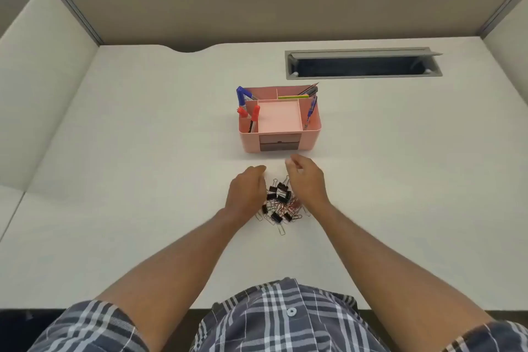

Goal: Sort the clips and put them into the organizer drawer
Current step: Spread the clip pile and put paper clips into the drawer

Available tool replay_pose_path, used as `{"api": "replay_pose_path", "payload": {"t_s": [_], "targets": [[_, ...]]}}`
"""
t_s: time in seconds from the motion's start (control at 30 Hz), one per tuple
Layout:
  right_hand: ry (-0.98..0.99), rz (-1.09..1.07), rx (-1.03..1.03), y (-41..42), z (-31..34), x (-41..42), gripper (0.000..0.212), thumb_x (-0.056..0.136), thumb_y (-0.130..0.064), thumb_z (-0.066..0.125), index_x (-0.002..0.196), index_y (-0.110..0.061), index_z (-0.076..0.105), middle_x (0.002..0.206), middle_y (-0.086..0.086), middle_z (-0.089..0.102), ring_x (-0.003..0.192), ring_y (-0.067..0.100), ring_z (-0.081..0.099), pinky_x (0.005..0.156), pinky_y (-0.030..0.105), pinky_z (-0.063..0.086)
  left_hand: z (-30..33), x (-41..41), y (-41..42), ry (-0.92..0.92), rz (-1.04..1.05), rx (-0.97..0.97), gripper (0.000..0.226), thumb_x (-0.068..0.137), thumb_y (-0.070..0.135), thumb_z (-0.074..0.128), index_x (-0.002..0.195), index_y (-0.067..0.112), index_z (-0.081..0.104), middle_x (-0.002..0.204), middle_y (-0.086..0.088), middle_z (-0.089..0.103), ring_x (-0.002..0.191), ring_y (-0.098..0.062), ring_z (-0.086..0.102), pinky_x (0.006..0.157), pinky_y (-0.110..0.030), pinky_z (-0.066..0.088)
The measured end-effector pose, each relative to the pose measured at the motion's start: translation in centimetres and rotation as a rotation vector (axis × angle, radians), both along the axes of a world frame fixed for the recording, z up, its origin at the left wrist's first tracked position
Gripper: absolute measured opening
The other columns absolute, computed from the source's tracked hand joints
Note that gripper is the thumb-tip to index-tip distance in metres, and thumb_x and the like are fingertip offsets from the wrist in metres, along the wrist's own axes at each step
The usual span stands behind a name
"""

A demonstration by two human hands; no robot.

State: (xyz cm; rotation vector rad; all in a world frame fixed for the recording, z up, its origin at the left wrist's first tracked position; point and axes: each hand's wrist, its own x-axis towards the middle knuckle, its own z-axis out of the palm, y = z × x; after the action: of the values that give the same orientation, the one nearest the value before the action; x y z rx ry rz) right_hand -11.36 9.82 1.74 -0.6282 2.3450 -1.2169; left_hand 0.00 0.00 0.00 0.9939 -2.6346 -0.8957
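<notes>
A mixed pile of clips (279, 204) lies on the white desk: several black binder clips and several thin wire paper clips, tangled together. My left hand (247, 190) hovers at the pile's left side with fingers loosely curled downward, holding nothing I can see. My right hand (307, 180) is at the pile's right side, fingers loosely bent, nothing visible in them. Just beyond the hands stands a pink desk organizer (280, 120). Its two small grey drawers (280, 143) face me and both are closed.
The organizer's compartments hold blue and red markers (248, 107), pens and a yellow-green stick. A grey cable tray with its lid raised (363, 64) is set into the desk at the back right. Beige partition walls enclose the desk.
</notes>
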Motion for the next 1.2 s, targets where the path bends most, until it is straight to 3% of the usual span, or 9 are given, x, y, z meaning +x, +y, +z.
{"api": "replay_pose_path", "payload": {"t_s": [0.07, 0.17, 0.27, 0.37, 0.6, 0.7, 0.83, 1.0, 1.2], "targets": [[-0.344, -0.132, -0.165, -1.6, 0.6, -0.2, 0.022, 0.096, -0.033, 0.052, 0.105, -0.020, 0.067, 0.095, -0.003, 0.066, 0.089, 0.015, 0.059, 0.080, 0.032, 0.051, 0.2, -0.4, -0.4, 0.066, 0.112, 0.113, 0.031, 0.098, 0.014, 0.044, 0.122, 0.010, 0.063, 0.111, -0.008, 0.072, 0.100, -0.026, 0.066, 0.088, -0.035, 0.050], [-0.775, -0.330, -0.395, -3.9, 0.8, -0.2, 0.018, 0.096, -0.023, 0.056, 0.110, -0.015, 0.065, 0.100, 0.001, 0.064, 0.089, 0.013, 0.058, 0.079, 0.034, 0.056, 0.2, -0.7, -0.5, 0.110, 0.205, 0.228, 0.029, 0.097, 0.011, 0.044, 0.117, 0.011, 0.064, 0.103, -0.004, 0.074, 0.092, -0.020, 0.066, 0.083, -0.030, 0.050], [-1.090, -0.477, -0.605, -4.9, 0.8, -0.1, 0.014, 0.094, -0.010, 0.057, 0.107, -0.010, 0.064, 0.093, 0.002, 0.063, 0.085, 0.015, 0.056, 0.076, 0.033, 0.052, 0.0, -0.7, -0.7, 0.152, 0.253, 0.297, 0.028, 0.097, 0.010, 0.044, 0.114, 0.011, 0.065, 0.098, -0.002, 0.073, 0.092, -0.015, 0.066, 0.084, -0.026, 0.049], [-1.273, -0.541, -0.735, -5.4, 0.8, 0.0, 0.017, 0.092, -0.005, 0.056, 0.108, -0.007, 0.062, 0.092, 0.005, 0.063, 0.084, 0.016, 0.057, 0.075, 0.033, 0.050, -0.3, -0.9, -0.8, 0.169, 0.292, 0.331, 0.027, 0.097, 0.010, 0.044, 0.113, 0.012, 0.066, 0.097, 0.000, 0.073, 0.091, -0.012, 0.065, 0.080, -0.023, 0.046], [-1.375, -0.542, -0.831, -6.0, 1.1, 0.2, 0.013, 0.092, 0.001, 0.050, 0.092, -0.008, 0.059, 0.088, 0.005, 0.061, 0.080, 0.017, 0.055, 0.072, 0.032, 0.046, -0.2, -1.1, -0.9, 0.184, 0.325, 0.376, 0.026, 0.097, 0.012, 0.045, 0.111, 0.015, 0.067, 0.100, 0.002, 0.073, 0.092, -0.009, 0.065, 0.075, -0.019, 0.045], [-1.380, -0.528, -0.830, -5.9, 1.2, 0.5, 0.017, 0.091, 0.002, 0.049, 0.098, -0.009, 0.059, 0.090, 0.005, 0.061, 0.080, 0.017, 0.055, 0.071, 0.032, 0.047, -0.1, -1.3, -1.2, 0.197, 0.372, 0.411, 0.025, 0.097, 0.017, 0.046, 0.110, 0.015, 0.066, 0.101, 0.003, 0.072, 0.096, -0.013, 0.065, 0.079, -0.025, 0.049], [-1.375, -0.516, -0.795, -4.7, 0.8, 1.1, 0.025, 0.091, 0.000, 0.050, 0.109, -0.012, 0.061, 0.090, 0.004, 0.061, 0.077, 0.017, 0.055, 0.069, 0.031, 0.049, 0.2, -1.6, -1.4, 0.246, 0.427, 0.501, 0.021, 0.095, 0.033, 0.046, 0.095, 0.023, 0.064, 0.092, 0.005, 0.072, 0.091, -0.014, 0.067, 0.082, -0.038, 0.054], [-1.376, -0.523, -0.763, -3.0, 0.3, 2.4, 0.030, 0.091, -0.001, 0.052, 0.117, -0.011, 0.060, 0.087, 0.004, 0.063, 0.077, 0.017, 0.058, 0.070, 0.029, 0.050, 1.1, -2.0, -1.0, 0.364, 0.470, 0.654, 0.035, 0.095, 0.047, 0.051, 0.111, 0.019, 0.065, 0.097, 0.005, 0.071, 0.089, -0.007, 0.069, 0.086, -0.034, 0.056], [-1.371, -0.517, -0.738, -2.3, 0.4, 2.9, 0.032, 0.090, -0.003, 0.054, 0.120, -0.011, 0.060, 0.084, 0.004, 0.063, 0.073, 0.016, 0.058, 0.066, 0.028, 0.050, 1.2, -2.2, -0.6, 0.363, 0.463, 0.625, 0.032, 0.093, 0.041, 0.056, 0.114, 0.019, 0.064, 0.100, 0.004, 0.071, 0.092, -0.011, 0.069, 0.090, -0.042, 0.056]]}}
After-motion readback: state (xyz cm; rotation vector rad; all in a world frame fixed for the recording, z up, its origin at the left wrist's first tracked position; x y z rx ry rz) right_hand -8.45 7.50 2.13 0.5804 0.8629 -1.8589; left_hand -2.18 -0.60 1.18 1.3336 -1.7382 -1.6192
